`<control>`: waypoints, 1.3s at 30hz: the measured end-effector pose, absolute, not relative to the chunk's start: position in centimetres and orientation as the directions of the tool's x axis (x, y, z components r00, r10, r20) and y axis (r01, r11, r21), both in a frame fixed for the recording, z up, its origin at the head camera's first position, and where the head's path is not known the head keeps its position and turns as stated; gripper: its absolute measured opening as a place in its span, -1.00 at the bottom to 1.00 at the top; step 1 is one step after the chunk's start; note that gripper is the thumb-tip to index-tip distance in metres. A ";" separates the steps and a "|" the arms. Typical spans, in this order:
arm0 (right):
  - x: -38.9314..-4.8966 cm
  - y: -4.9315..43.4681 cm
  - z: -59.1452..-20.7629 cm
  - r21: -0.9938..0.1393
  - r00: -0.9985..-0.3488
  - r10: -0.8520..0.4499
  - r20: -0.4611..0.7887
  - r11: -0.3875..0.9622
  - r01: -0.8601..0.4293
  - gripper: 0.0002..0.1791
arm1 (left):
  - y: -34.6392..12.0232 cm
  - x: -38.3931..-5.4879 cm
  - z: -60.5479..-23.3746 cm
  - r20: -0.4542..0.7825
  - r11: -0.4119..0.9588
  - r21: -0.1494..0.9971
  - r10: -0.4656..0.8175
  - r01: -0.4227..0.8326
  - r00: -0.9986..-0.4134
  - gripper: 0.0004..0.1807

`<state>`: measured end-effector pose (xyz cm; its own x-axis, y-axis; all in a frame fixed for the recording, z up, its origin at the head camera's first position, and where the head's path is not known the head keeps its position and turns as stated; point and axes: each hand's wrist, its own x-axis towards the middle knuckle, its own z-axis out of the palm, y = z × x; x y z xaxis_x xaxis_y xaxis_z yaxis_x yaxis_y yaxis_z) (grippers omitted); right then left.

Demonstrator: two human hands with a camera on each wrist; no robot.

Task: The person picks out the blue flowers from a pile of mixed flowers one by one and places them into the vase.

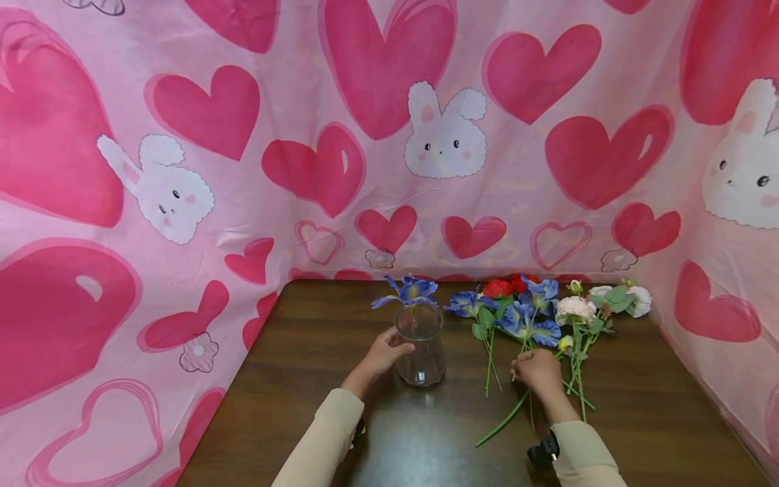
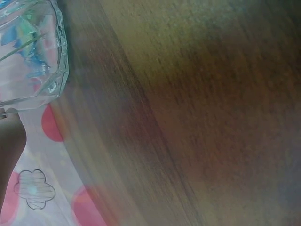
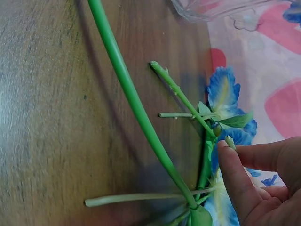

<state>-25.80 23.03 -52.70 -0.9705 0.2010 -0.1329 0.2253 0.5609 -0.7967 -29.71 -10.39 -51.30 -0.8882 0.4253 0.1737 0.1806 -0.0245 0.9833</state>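
A clear glass vase stands upright on the table, with one blue iris in it, its bloom above the rim. My left hand holds the vase's left side, thumb toward the front; in the left wrist view only a bit of that hand shows beside the glass. Over the flowers to the right, my right hand pinches a thin green stem between thumb and forefinger. That stem seems to belong to the front blue iris, though overlapping stems hide the join.
Artificial flowers lie right of the vase: another blue iris, red blooms, and pale pink roses. A thick green stem reaches toward the table's front. Heart-patterned pink cloth hangs behind the brown table.
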 end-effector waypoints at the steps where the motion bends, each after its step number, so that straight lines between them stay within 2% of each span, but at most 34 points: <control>1: -25.8 23.1 -52.6 -0.798 -0.969 0.209 -0.134 0.558 0.230 -0.82 | -10.4 -29.7 -51.2 0.178 -0.026 0.982 0.429 0.185 -0.886 -0.41; 17: -24.8 23.5 -50.3 -0.775 -0.974 0.219 -0.065 0.603 0.187 -0.81 | -10.6 -29.7 -51.2 0.169 0.003 0.982 0.436 0.189 -0.884 -0.39; 25: -24.3 23.3 -49.5 -0.797 -0.974 0.216 -0.066 0.575 0.182 -0.76 | -10.6 -29.7 -51.2 0.169 0.011 0.981 0.434 0.193 -0.885 -0.41; 39: -24.0 22.7 -48.4 -0.789 -0.973 0.221 0.073 0.610 0.079 -0.73 | -10.7 -29.7 -51.1 0.154 -0.006 0.986 0.433 0.168 -0.888 -0.45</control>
